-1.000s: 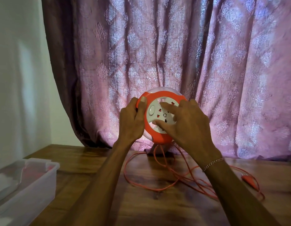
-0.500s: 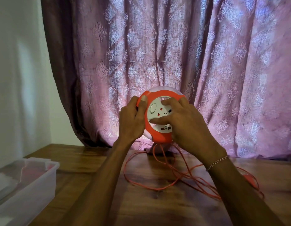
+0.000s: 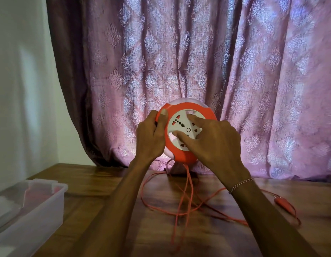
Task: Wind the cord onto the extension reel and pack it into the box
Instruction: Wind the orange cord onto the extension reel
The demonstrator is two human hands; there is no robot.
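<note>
Left hand (image 3: 151,140) grips reel (image 3: 187,154) rim | right hand (image 3: 214,143), fingers extended, has rotated socket face | we judge cord (image 3: 181,199) mostly unwound.

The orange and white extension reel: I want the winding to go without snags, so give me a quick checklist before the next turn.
1. Left hand grips the orange and white extension reel by its rim: ok.
2. Right hand fingers on the white socket face: ok.
3. Thin orange cord free of knots: cannot tell, the loops cross on the wooden table.
4. Orange plug lying loose: ok.
5. Clear plastic box within reach at left: ok.
</note>
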